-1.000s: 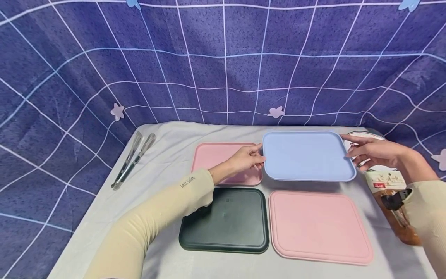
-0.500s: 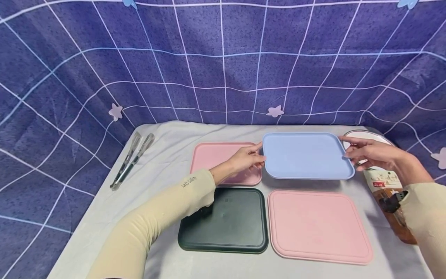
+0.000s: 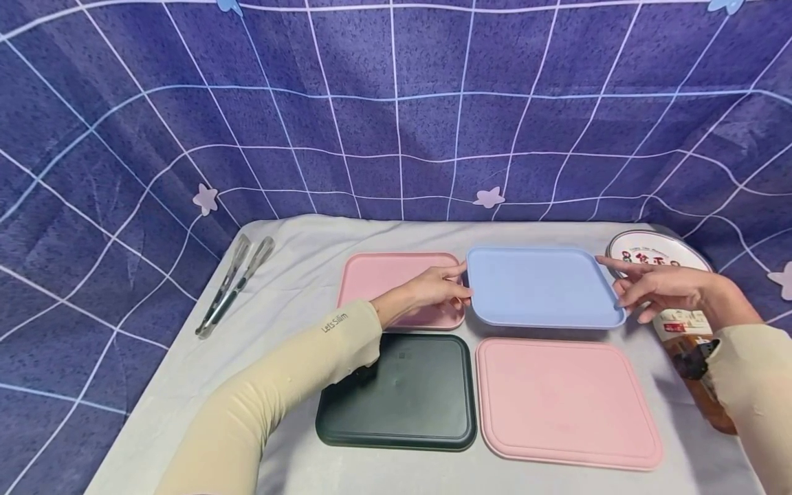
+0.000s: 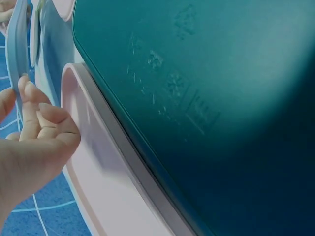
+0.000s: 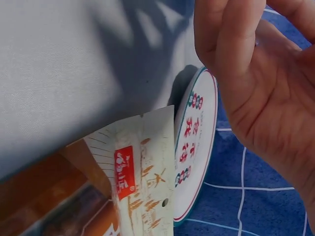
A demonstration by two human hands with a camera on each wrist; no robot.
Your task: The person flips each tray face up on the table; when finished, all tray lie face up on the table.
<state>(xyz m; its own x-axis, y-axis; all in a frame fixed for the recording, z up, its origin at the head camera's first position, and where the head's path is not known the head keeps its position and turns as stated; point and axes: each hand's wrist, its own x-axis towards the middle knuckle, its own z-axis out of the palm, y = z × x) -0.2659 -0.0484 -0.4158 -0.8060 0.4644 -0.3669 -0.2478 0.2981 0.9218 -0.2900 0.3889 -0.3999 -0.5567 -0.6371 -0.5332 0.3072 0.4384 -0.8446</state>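
A light blue rectangular tray (image 3: 544,287) is low over the back right of the table, between both hands. My left hand (image 3: 438,287) pinches its left edge between thumb and fingers, above the raised-rim pink tray (image 3: 386,271); the left wrist view shows this hand (image 4: 42,132) at the blue tray's edge (image 4: 18,49). At the opposite edge, my right hand (image 3: 662,285) holds the tray, index finger stretched along the far right corner. The right wrist view shows that hand (image 5: 266,93) with curled fingers, but the tray is out of sight there. Whether the tray touches the cloth is unclear.
In front lie a dark green tray (image 3: 399,392) and a flat pink tray (image 3: 569,405). Metal tongs (image 3: 238,285) rest at the left. On the right are a white plate with red lettering (image 3: 643,246) and a brown food packet (image 3: 687,337), partly behind the right arm.
Both hands have brought the blue tray down, closer to the table. More of the white plate now shows behind the right hand. The other trays and the tongs stay in place.
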